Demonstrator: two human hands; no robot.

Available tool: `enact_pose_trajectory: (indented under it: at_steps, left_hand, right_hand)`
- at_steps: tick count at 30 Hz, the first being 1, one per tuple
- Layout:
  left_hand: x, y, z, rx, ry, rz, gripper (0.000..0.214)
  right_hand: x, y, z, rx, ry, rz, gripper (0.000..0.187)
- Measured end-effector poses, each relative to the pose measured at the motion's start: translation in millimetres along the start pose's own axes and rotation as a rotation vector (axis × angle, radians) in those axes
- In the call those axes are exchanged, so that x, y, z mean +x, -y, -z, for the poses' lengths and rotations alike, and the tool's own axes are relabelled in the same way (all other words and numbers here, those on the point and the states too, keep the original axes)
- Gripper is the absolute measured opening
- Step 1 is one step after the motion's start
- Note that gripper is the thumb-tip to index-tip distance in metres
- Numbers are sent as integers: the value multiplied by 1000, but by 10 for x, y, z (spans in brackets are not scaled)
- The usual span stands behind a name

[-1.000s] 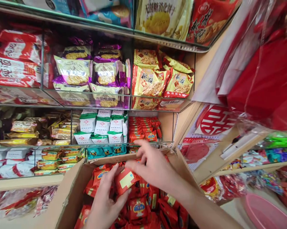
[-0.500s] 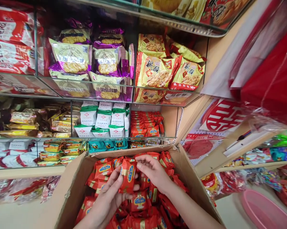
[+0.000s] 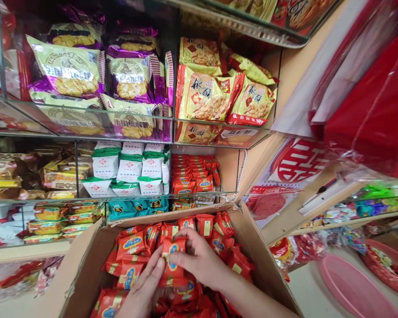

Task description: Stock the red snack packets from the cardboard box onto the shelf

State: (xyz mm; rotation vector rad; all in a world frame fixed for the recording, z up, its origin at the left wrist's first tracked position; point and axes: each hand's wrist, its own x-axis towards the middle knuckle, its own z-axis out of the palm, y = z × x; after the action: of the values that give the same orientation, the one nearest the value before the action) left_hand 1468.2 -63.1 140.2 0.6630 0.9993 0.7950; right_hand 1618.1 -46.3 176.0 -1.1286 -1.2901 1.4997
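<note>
A red snack packet [image 3: 173, 278] with a blue and gold label is held over the open cardboard box [image 3: 76, 269]. My left hand [image 3: 144, 280] grips its left side, the thumb on the front and the lower fingers partly hidden and blurred beneath. From the right, my right hand [image 3: 199, 256] closes on the packet's upper part, its thumb across the label. Many matching red packets [image 3: 131, 243] lie loosely piled in the box below and around both hands.
Matching red packets [image 3: 185, 183] sit stacked on the shelf behind the box, beside white-and-green packets [image 3: 129, 168]. Above are purple cookie packs [image 3: 133, 79] and yellow-red ones [image 3: 204, 95]. Red bags [image 3: 374, 110] hang at right, over a pink basin [image 3: 354, 282].
My right hand, earlier open beside the packet, now holds its upper part with the thumb on the label. My left hand keeps its hold. The view has shifted slightly right.
</note>
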Motion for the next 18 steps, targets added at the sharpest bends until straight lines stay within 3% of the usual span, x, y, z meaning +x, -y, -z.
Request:
enact_pose_trajectory:
  at_steps: [2,4,8,14,18]
  left_hand:
    - [36,29,7,27,60,-30,79]
    - [68,36,23,89,128,-79,65]
    - [94,38,68,280,167,-161,42]
    - [98,91,68,354,203,-231,35]
    - [128,143,79,318,157,-250,36]
  right_hand:
    - [-14,212,94,-168,-37,100,31]
    - [31,476,271,-272,-164,225,33]
    - [281,843,702,-213,-379,314,36]
    - [574,867,985,-94,-370,181,36]
    - [741,872,1134,-454,-394,246,38]
